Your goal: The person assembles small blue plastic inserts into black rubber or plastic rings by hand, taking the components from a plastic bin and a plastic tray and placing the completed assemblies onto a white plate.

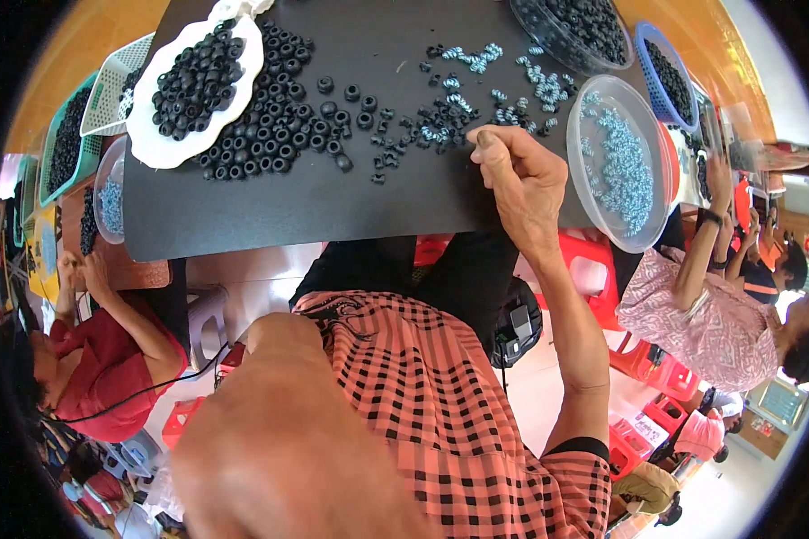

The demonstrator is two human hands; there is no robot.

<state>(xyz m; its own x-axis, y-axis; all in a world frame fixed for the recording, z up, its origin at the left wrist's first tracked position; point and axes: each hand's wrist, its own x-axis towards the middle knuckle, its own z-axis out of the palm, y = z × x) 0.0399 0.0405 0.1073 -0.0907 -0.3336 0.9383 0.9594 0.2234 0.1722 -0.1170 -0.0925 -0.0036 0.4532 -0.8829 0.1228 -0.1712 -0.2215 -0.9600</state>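
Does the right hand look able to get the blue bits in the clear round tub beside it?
Probably yes: the right hand is just left of the clear round tub, which looks uncovered, so only its rim seems between hand and blue bits.

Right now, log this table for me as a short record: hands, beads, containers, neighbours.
Surface: dark table
Left hand: raised close to the camera, blurred; grip unclear
Right hand: fingers curled, beside small dark and blue beads; anything pinched is too small to tell
Larger beads: black, loose pile
White plate: black beads
Clear tub, right: blue beads
Neighbours: red top left, patterned top right
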